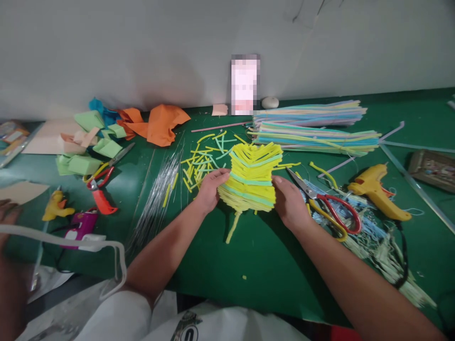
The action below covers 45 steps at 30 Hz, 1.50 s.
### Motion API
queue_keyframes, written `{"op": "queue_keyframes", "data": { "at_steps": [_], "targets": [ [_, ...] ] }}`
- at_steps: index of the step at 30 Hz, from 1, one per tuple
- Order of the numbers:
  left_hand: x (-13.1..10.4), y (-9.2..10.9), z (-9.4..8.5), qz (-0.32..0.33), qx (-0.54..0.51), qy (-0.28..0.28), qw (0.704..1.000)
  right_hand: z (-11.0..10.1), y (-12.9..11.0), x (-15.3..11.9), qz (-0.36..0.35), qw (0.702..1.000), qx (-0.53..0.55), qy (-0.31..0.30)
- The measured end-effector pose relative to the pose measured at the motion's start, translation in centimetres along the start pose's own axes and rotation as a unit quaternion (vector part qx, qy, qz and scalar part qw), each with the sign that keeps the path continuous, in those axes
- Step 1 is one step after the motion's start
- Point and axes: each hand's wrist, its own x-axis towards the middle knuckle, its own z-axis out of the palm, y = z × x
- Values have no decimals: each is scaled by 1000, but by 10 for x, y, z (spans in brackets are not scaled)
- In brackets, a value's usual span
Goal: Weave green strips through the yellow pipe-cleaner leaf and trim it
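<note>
Nearest, two bare forearms reach out over the green surface (263, 265). The left hand (209, 189) and right hand (289, 203) press the sides of the yellow straw piece (253, 182), lying mid-surface — seemingly grasping its edges. Squeezing harder could buckle its glued strips — and the scissors (329, 206) lie just right of it.

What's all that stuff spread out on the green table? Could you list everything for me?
straw weave: one, yellow with green strips, centre, between both hands
straw bundles: two stacks, pastel, back right
cut straw pieces: many, yellow and green, left of the weave
scissors: one, red and yellow handles, right of the weave
glue gun: one, yellow, right
paper scraps: several, orange and green, back left
table: one, green
left hand: on the weave's left edge
right hand: on its right edge
</note>
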Motion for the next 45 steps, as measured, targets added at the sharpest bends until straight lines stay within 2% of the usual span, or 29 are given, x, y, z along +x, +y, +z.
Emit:
{"op": "queue_keyframes", "data": {
  "at_steps": [7, 14, 22, 26, 35, 40, 45],
  "targets": [
    [1, 0, -2, 0, 5, -9, 1000, 3, -2, -2, 47, 995, 82, -9],
    [2, -2, -4, 2, 2, -19, 1000, 3, -3, -2, 61, 996, 58, -3],
    [2, 0, -2, -2, -3, -4, 1000, 4, -2, -3, 58, 997, 46, 10],
    [3, -1, -3, 8, -16, 8, 1000, 3, -2, -2, 52, 998, 16, 18],
    [3, -1, -6, 5, -11, -2, 1000, 1, -3, -2, 48, 998, -40, 10],
    [2, 1, -4, 3, -9, 2, 1000, -1, 3, 0, 32, 999, -41, -5],
    [2, 1, -4, 4, -13, -1, 1000, 1, 0, -1, 45, 998, -33, 15]
  ]
}}
